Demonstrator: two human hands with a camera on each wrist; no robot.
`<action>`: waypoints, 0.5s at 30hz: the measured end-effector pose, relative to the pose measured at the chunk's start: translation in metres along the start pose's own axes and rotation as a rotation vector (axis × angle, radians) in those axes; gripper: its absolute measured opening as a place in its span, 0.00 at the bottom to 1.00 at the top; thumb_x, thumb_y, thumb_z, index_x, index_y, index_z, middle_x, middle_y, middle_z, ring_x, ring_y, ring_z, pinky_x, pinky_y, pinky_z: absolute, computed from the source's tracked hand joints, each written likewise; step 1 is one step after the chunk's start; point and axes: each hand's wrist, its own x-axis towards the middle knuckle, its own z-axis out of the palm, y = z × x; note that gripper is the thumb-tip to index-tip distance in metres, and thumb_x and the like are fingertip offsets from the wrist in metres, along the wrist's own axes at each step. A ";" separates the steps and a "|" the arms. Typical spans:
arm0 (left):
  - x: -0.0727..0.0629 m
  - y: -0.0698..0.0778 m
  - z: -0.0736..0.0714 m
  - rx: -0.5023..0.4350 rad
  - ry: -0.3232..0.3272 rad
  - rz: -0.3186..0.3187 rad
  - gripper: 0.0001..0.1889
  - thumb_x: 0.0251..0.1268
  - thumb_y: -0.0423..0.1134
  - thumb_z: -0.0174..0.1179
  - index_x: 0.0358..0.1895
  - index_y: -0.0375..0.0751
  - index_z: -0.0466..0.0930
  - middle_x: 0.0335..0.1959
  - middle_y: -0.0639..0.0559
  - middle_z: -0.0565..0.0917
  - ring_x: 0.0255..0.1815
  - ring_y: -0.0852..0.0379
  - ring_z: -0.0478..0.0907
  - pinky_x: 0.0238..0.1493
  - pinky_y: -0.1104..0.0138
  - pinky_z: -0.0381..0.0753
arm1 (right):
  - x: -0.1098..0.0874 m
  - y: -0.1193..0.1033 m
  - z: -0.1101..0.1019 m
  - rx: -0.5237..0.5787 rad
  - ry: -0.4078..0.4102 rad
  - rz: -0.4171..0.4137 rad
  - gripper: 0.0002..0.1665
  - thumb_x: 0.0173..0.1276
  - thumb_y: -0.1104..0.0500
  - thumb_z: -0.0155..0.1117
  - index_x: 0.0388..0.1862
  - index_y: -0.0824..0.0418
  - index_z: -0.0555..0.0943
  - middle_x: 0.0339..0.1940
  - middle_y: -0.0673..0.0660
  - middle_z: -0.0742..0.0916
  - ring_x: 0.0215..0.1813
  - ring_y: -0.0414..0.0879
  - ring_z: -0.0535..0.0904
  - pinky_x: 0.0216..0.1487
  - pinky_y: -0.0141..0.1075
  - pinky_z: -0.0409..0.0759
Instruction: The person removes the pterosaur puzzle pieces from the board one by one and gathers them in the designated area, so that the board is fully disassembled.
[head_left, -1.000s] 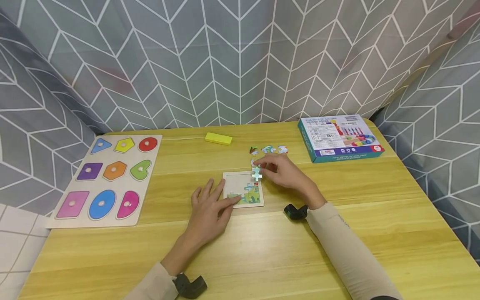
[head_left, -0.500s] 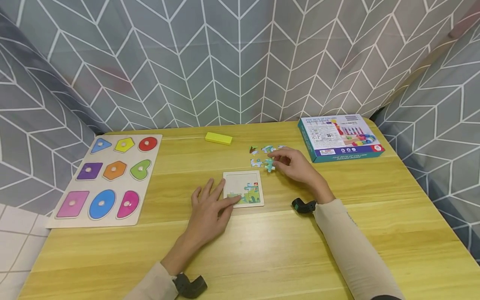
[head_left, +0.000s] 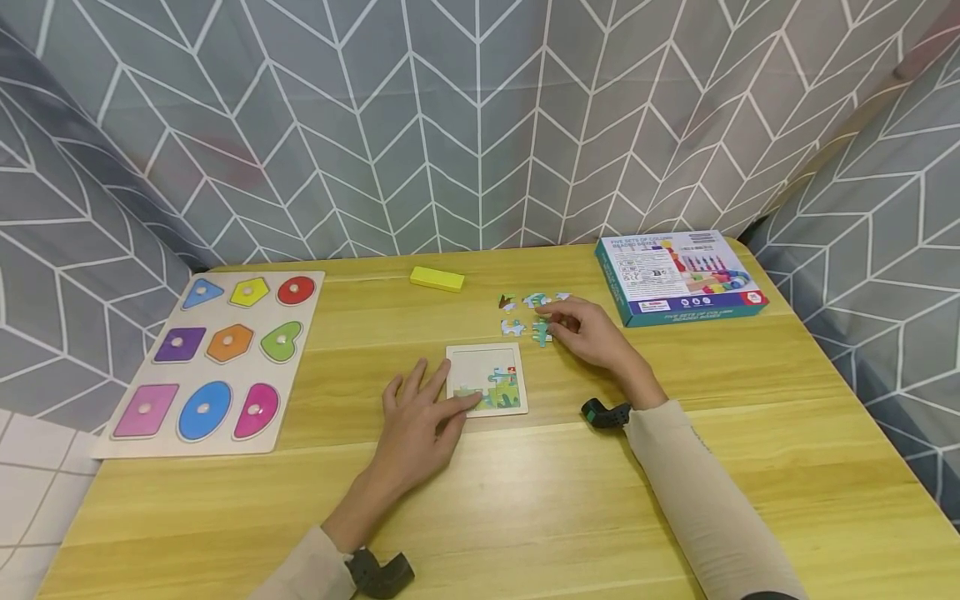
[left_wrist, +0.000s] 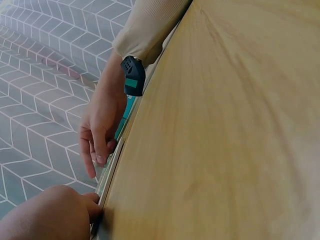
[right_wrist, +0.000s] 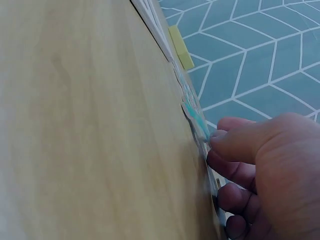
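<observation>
Four loose pieces (head_left: 513, 327) and a teal piece (head_left: 541, 335) seem left to fit, head view; the tray (head_left: 472, 367) is filled only along its bottom and lower right, left hand (head_left: 416, 425) spread against it. Left wrist: hands apart. Right wrist: right hand (right_wrist: 260, 160) pinches the teal piece.

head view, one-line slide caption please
Left hand on a puzzle tray, right hand touching a piece, with shape board and box at either side.

There are five loose pieces (head_left: 513, 328), one tray (head_left: 469, 367), nine shapes (head_left: 225, 350), one block (head_left: 437, 279), one box (head_left: 637, 287).
</observation>
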 end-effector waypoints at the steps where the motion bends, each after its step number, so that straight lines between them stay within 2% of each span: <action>1: 0.000 0.000 0.000 -0.001 -0.001 -0.001 0.15 0.72 0.42 0.59 0.55 0.65 0.88 0.75 0.41 0.71 0.80 0.32 0.58 0.74 0.34 0.46 | 0.000 0.000 0.000 0.006 0.003 0.003 0.18 0.73 0.66 0.63 0.59 0.60 0.85 0.42 0.58 0.86 0.36 0.47 0.71 0.39 0.34 0.70; 5: 0.000 0.001 -0.001 -0.001 -0.007 -0.007 0.15 0.72 0.42 0.59 0.55 0.65 0.88 0.75 0.41 0.71 0.81 0.32 0.58 0.74 0.34 0.46 | 0.000 -0.002 0.000 0.027 -0.005 0.028 0.17 0.69 0.61 0.70 0.56 0.60 0.86 0.45 0.58 0.86 0.37 0.48 0.71 0.40 0.35 0.71; 8: 0.000 0.001 -0.001 0.001 -0.011 -0.011 0.15 0.72 0.42 0.59 0.55 0.65 0.88 0.76 0.41 0.71 0.81 0.33 0.57 0.74 0.34 0.45 | 0.000 -0.003 0.000 0.002 -0.029 0.050 0.20 0.64 0.56 0.76 0.54 0.60 0.86 0.46 0.56 0.85 0.37 0.48 0.71 0.41 0.37 0.71; 15: 0.000 0.001 0.000 0.000 -0.011 -0.011 0.15 0.72 0.42 0.60 0.55 0.65 0.88 0.76 0.42 0.70 0.81 0.33 0.57 0.74 0.34 0.45 | 0.000 -0.004 0.001 -0.053 -0.032 0.047 0.19 0.66 0.57 0.74 0.54 0.60 0.86 0.42 0.56 0.82 0.34 0.47 0.68 0.40 0.39 0.68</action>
